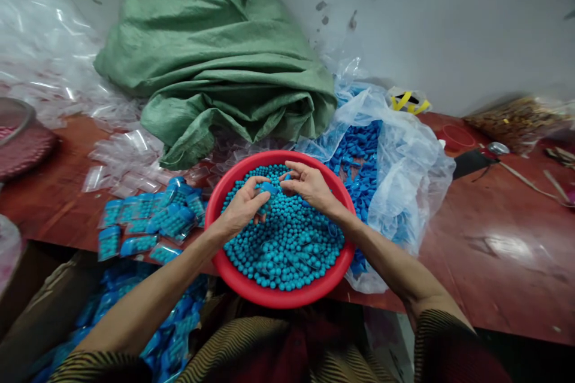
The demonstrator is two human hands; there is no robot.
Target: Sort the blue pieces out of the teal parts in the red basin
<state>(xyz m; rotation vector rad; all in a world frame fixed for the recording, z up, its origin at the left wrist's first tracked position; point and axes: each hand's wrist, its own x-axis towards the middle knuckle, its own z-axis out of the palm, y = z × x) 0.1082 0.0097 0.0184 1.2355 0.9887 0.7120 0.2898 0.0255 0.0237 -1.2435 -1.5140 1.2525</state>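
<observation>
A red basin [281, 298] full of turquoise beads [287, 257] stands at the table's front edge. Above the beads, my left hand [246, 203] is closed around a small bead container with a blue top [268, 188]; my fingers hide much of it. My right hand [309, 188], just to its right, pinches a small blue plastic piece [287, 177], whose exact kind I cannot make out. Filled bead containers with blue caps [173, 215] lie in a pile left of the basin. Right of it, an open plastic bag [404, 161] holds many blue plastic pieces [359, 155].
A green sack [224, 54] rests behind the basin against the wall. Empty transparent containers [130, 158] spread across the red table [489, 251] at left, near a bowl of pink beads [22, 143]. Below the edge, a cardboard box [49, 299] holds more filled containers [175, 323].
</observation>
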